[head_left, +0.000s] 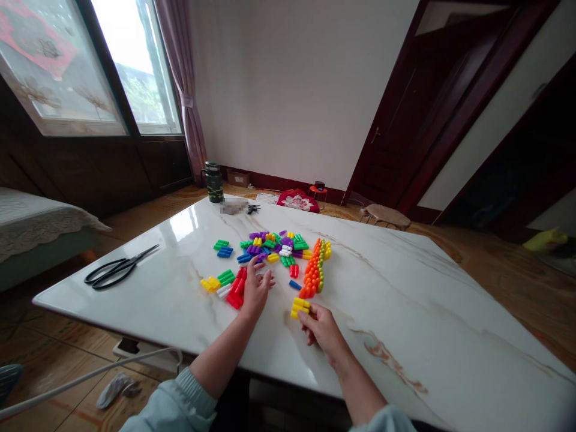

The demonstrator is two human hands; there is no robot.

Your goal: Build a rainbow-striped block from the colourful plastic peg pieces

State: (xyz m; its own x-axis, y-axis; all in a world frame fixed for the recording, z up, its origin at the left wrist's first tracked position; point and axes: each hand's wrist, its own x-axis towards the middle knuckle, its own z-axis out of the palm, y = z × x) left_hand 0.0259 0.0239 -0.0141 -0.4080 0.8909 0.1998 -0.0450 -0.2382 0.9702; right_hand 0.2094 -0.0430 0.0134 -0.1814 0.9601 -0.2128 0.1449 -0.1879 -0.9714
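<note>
R hand [321,326] clamped on yellow blocks [299,307]; orange strip [310,278] at its 12 o'clock, axis approx. 12–6. L hand [256,292] farther off, fingers apart.

The right hand [321,329] pinches a yellow block [299,308] over the white table [432,300]; the left hand [258,289], fingers parted, is just beside some red blocks [237,290]; a colourful pile of blocks [270,243] lies beyond; black scissors [117,270] lie well to the left; a flask [215,182] stands at the far corner.

Marbled table [405,300], colourful blocks [287,249], scissors [134,261], flask [215,183]
</note>
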